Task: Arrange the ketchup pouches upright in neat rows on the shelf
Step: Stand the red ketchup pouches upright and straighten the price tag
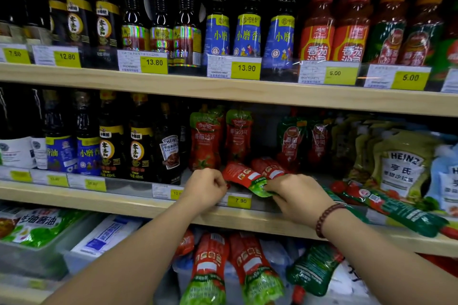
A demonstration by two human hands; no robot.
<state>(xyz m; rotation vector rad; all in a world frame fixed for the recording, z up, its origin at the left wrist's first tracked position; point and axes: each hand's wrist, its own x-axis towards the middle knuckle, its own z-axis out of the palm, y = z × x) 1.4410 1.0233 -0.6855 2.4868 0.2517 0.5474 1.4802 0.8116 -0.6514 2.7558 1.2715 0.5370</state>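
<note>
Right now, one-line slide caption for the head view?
Right hand pinches a flat-lying ketchup pouch on the middle shelf; left hand curled beside it; upright pouches behind.

Red, green, yellow
The ketchup pouch (241, 177) I hold is red with a green end, the price tag (240, 201) yellow, the shelf (124, 202) pale wood, my bracelet (327, 218) dark red beads.

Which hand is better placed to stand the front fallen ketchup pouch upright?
Right. The right hand pinches the green end of the front fallen ketchup pouch, so it could probably tip it up beside the standing pouches. The left hand is curled by the red end; any grip is unclear.
</note>
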